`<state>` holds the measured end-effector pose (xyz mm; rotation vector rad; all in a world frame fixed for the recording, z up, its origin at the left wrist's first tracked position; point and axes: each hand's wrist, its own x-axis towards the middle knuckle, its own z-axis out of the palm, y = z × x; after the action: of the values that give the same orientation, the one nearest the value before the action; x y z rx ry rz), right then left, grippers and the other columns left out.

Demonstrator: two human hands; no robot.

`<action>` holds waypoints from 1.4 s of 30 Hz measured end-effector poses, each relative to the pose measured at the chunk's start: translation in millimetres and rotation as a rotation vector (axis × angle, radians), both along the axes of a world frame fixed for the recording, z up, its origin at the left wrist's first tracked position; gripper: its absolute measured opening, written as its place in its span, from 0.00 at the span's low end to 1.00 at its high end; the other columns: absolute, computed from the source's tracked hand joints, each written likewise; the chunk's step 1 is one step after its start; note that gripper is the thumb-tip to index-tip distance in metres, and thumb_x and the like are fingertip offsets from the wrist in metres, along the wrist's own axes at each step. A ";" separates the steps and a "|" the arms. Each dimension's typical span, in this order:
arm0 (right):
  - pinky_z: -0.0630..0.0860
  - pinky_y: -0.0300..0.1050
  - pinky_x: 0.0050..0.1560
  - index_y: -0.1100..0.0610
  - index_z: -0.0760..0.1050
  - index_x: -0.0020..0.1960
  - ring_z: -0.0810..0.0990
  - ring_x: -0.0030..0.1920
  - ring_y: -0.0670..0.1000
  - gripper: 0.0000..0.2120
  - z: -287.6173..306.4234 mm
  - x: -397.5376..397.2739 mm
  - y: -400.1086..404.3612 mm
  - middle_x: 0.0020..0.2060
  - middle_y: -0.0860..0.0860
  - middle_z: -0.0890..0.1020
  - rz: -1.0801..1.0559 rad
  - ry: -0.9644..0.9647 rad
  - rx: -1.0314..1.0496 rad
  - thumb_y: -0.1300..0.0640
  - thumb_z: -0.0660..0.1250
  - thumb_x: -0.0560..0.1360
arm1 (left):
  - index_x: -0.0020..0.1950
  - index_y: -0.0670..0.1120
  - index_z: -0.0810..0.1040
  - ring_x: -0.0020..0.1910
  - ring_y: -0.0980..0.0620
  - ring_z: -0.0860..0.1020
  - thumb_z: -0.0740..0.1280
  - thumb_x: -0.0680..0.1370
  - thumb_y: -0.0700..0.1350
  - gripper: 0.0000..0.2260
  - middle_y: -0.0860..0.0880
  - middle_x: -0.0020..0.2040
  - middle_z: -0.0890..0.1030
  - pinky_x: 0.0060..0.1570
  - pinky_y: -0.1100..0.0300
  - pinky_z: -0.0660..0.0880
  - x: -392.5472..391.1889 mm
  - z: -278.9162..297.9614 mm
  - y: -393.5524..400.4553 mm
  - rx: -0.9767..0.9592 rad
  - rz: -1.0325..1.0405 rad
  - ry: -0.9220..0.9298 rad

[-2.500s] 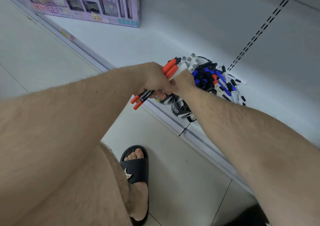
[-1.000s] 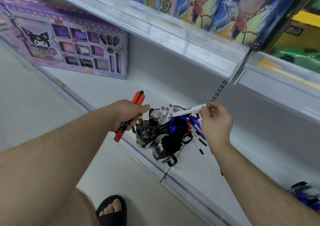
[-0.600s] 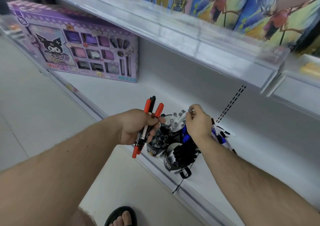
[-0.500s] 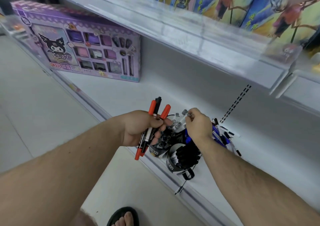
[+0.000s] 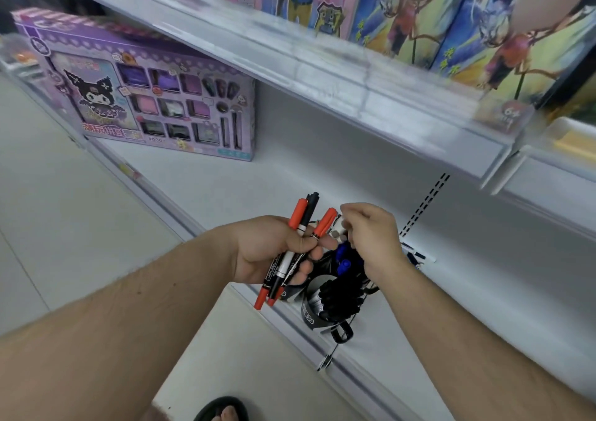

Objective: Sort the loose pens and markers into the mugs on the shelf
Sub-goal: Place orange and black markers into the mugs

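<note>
Markers, red-capped and black, sit bunched in the left hand, whose fingers curl round them just beside the mugs on the shelf. The right hand hangs above the mugs, fingers curled; whether they pinch a pen cannot be told. Each marker is best lowered upright into its matching mug.

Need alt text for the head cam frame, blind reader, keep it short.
A person's left hand grips a bundle of red and black markers while the right hand reaches with curled fingers into pen-filled black mugs at the front edge of a white shelf. A purple toy box stands further left on that shelf.
</note>
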<state>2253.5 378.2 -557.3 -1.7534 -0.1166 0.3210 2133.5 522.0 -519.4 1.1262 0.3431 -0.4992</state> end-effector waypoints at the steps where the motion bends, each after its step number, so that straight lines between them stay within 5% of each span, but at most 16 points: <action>1: 0.70 0.38 0.30 0.57 0.82 0.47 0.73 0.30 0.49 0.06 15.3 -10.3 -4.6 0.36 0.51 0.80 0.050 0.046 0.084 0.60 0.66 0.78 | 0.61 0.38 0.78 0.31 0.52 0.74 0.60 0.81 0.37 0.12 0.48 0.37 0.76 0.34 0.60 0.76 -0.8 1.4 -1.1 0.005 -0.031 -0.015; 5: 0.73 0.43 0.34 0.56 0.81 0.49 0.76 0.34 0.52 0.09 57.6 -42.6 -22.4 0.38 0.55 0.80 0.272 0.095 0.185 0.53 0.64 0.79 | 0.58 0.39 0.79 0.31 0.52 0.72 0.61 0.79 0.37 0.11 0.49 0.36 0.76 0.35 0.60 0.73 -4.2 6.7 -11.3 0.043 -0.148 -0.054; 9: 0.78 0.42 0.39 0.56 0.80 0.49 0.80 0.37 0.51 0.03 68.6 -58.5 -28.4 0.41 0.55 0.83 0.324 0.003 0.074 0.60 0.67 0.78 | 0.59 0.39 0.79 0.32 0.53 0.71 0.63 0.80 0.38 0.10 0.49 0.37 0.75 0.34 0.60 0.72 -8.1 8.7 -22.3 0.064 -0.227 -0.060; 18: 0.72 0.40 0.35 0.55 0.76 0.47 0.75 0.31 0.47 0.07 67.3 -34.0 -69.9 0.37 0.51 0.78 -0.417 -0.075 0.325 0.64 0.63 0.79 | 0.59 0.40 0.78 0.27 0.57 0.64 0.61 0.83 0.46 0.12 0.51 0.34 0.70 0.25 0.66 0.62 -14.5 5.5 -15.9 0.226 -0.074 0.054; 24: 0.74 0.32 0.44 0.55 0.81 0.51 0.78 0.36 0.38 0.08 4.9 -40.2 -92.0 0.38 0.44 0.80 -0.260 -0.370 -0.152 0.64 0.67 0.76 | 0.52 0.42 0.77 0.26 0.57 0.65 0.60 0.83 0.45 0.09 0.51 0.33 0.71 0.23 0.67 0.63 -7.6 -2.9 -13.1 0.297 0.132 0.068; 26: 0.77 0.36 0.49 0.56 0.82 0.52 0.79 0.39 0.40 0.08 -15.2 -43.9 -86.6 0.39 0.45 0.81 -0.187 -0.405 -0.252 0.64 0.68 0.76 | 0.51 0.42 0.77 0.26 0.57 0.66 0.60 0.83 0.45 0.09 0.51 0.33 0.72 0.23 0.66 0.63 -5.8 -2.8 -17.0 0.307 0.130 0.062; 28: 0.79 0.43 0.51 0.56 0.83 0.55 0.81 0.41 0.47 0.09 -30.0 -45.5 -77.4 0.40 0.46 0.83 -0.151 -0.421 -0.291 0.62 0.68 0.76 | 0.51 0.42 0.77 0.26 0.57 0.66 0.61 0.83 0.45 0.08 0.50 0.33 0.73 0.23 0.66 0.65 -3.8 -2.5 -21.1 0.320 0.125 0.053; 35: 0.77 0.42 0.52 0.57 0.82 0.58 0.82 0.47 0.50 0.11 -49.0 -43.5 -44.4 0.48 0.51 0.85 -0.193 -0.519 -0.333 0.60 0.67 0.77 | 0.55 0.42 0.78 0.25 0.56 0.69 0.62 0.83 0.45 0.09 0.50 0.34 0.75 0.24 0.64 0.69 -1.1 -5.5 -24.1 0.381 0.119 0.022; 38: 0.73 0.37 0.48 0.57 0.82 0.59 0.82 0.46 0.51 0.12 -53.1 -41.2 -39.1 0.48 0.51 0.85 -0.097 -0.619 -0.484 0.60 0.67 0.77 | 0.53 0.42 0.78 0.26 0.56 0.68 0.63 0.82 0.46 0.08 0.50 0.34 0.74 0.24 0.64 0.68 -1.4 -6.1 -20.7 0.390 0.107 0.005; 42: 0.78 0.45 0.49 0.55 0.83 0.56 0.81 0.45 0.53 0.10 -67.2 -36.8 -36.7 0.47 0.52 0.85 0.072 -0.637 -0.634 0.59 0.68 0.76 | 0.52 0.43 0.78 0.25 0.57 0.66 0.62 0.82 0.46 0.08 0.50 0.34 0.73 0.24 0.65 0.65 -1.2 -7.2 -18.2 0.389 0.088 0.005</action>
<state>2216.6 341.5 -624.5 -2.4348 -0.5871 -0.1903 2132.4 503.9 -526.6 1.4791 0.5065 -0.3647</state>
